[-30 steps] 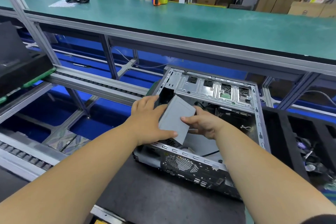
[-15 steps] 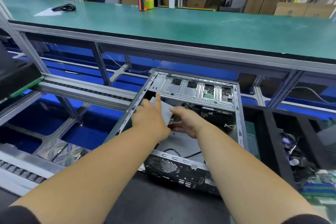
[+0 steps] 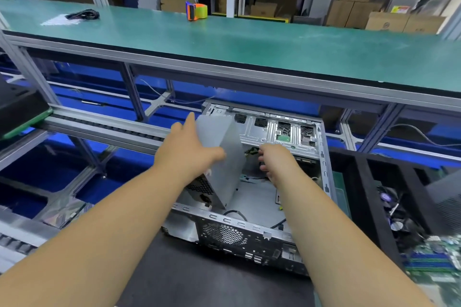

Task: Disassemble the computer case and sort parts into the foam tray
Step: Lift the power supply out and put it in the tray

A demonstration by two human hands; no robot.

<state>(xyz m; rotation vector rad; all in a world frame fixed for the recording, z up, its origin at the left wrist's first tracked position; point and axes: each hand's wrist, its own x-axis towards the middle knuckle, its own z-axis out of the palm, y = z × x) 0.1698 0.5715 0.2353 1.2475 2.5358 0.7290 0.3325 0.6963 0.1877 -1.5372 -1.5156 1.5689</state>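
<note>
The open metal computer case (image 3: pixel 323 157) lies on its side on a black mat, its perforated rear panel facing me. My left hand (image 3: pixel 189 154) grips a grey power supply box (image 3: pixel 225 172), thumb across its front face, holding it tilted up on end over the case's left half. To the right of the box, my right hand (image 3: pixel 277 161) reaches into the case with its fingers curled down among dark cables (image 3: pixel 252 151); whether it holds one is hidden. The black foam tray (image 3: pixel 363 182) stands right of the case.
A green-topped shelf (image 3: pixel 249 42) overhangs the case's far side, carrying an orange tape dispenser (image 3: pixel 197 11) and a black cable bundle (image 3: pixel 83 15). A roller rail (image 3: pixel 99 123) runs off to the left. Green circuit boards (image 3: pixel 436 254) and fans fill tray compartments at right.
The power supply box has been lifted and tilted upright in my left hand. My right hand has let go of it and moved right, deeper into the case.
</note>
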